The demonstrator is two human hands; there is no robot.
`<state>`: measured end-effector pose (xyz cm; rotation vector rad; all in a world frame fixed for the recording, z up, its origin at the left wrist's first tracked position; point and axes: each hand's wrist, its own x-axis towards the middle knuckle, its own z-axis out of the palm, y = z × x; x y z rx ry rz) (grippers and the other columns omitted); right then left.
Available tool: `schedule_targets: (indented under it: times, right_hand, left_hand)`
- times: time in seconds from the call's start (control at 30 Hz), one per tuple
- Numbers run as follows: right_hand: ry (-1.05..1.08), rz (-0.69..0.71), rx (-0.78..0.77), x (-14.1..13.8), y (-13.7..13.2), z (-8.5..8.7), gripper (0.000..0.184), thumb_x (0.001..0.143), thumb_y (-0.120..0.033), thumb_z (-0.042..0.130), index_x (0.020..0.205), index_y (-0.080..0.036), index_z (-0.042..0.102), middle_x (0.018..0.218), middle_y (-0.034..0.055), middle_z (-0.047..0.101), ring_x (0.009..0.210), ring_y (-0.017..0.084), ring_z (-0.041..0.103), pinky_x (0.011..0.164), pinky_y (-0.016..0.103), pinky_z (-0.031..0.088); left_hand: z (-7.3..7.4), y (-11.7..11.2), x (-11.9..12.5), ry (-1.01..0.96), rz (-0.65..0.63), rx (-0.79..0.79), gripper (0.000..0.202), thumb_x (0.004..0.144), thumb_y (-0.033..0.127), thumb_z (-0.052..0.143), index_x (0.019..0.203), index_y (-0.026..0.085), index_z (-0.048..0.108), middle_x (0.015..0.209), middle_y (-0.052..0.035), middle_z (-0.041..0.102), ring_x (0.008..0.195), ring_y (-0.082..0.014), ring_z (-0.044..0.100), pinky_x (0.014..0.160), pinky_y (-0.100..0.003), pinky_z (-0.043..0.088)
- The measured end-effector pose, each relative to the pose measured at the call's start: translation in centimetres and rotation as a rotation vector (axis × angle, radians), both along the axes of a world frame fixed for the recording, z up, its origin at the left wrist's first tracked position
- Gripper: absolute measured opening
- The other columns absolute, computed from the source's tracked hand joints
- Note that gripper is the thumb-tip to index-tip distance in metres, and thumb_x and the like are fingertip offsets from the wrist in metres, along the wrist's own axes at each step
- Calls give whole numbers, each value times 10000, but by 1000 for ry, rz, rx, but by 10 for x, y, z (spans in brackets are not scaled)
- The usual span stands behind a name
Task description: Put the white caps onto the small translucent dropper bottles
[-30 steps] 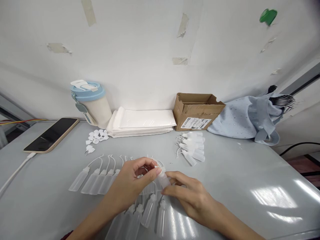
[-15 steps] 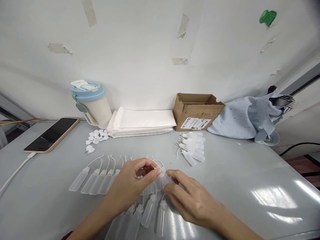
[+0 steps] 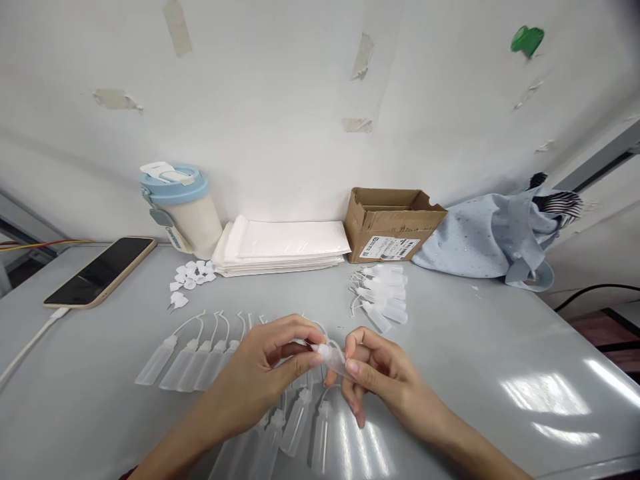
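Between my two hands is a small translucent squeeze bottle (image 3: 336, 361), tilted, with its white neck toward the left. My left hand (image 3: 280, 360) pinches the neck end between thumb and fingertips. On the body of the same bottle, the thumb and index finger of my right hand (image 3: 383, 377) are closed, its other fingers curled below. Similar squeeze bottles with thin bent tubes lie in a row (image 3: 183, 365) to the left and partly under my hands. More of them (image 3: 320, 437) lie nearer to me, some hidden by my left forearm.
Small white caps (image 3: 195, 272) sit in a pile at the left. Several bottles (image 3: 383, 293) lie grouped at the right. Along the wall stand a tumbler (image 3: 187, 213), white packets (image 3: 285, 243), a cardboard box (image 3: 395, 230) and a blue cloth bag (image 3: 480, 237). A phone (image 3: 103, 270) is plugged in at left.
The bottle between my hands has turned to lie more sideways, its body pointing right. My right hand has rolled over and now grips the bottle's body with thumb and index finger.
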<state>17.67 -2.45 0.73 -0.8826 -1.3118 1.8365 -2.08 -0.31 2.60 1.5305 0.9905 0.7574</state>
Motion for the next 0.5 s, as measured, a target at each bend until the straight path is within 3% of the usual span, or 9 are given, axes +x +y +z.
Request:
schedule_targets:
  times: [0.13,0.27,0.37,0.5]
  right_hand:
    - [-83,-66,118,-1,-3,-3,142,917,-290,500,834,-189,444,681,-15,587,533,83,548,561,233,469]
    - [-349,-201,551,0,-8,-10,70,904,-158,483,854,-205,472,749,0,589,640,111,562,585,226,445]
    - [-465,-243,897,2,-7,-15,178,873,-44,461,924,-215,471,875,30,600,742,135,581,627,235,452]
    - [-552,-187,1109,4,-4,-17,255,851,28,418,971,-192,466,948,86,601,779,160,569,642,262,455]
  left_hand:
    - [2,0,-1,-6,7,-38,124,831,280,592,881,208,680,910,-15,649,832,-149,587,722,-225,480]
    - [5,0,0,102,36,-100,212,840,377,568,855,193,672,791,-9,643,745,-155,573,677,-248,458]
    - [7,0,1,127,20,-133,253,844,412,549,810,183,652,669,11,594,668,-146,559,631,-244,435]
    - [6,-2,3,112,18,-177,251,847,416,543,827,185,641,637,27,559,628,-132,549,612,-240,425]
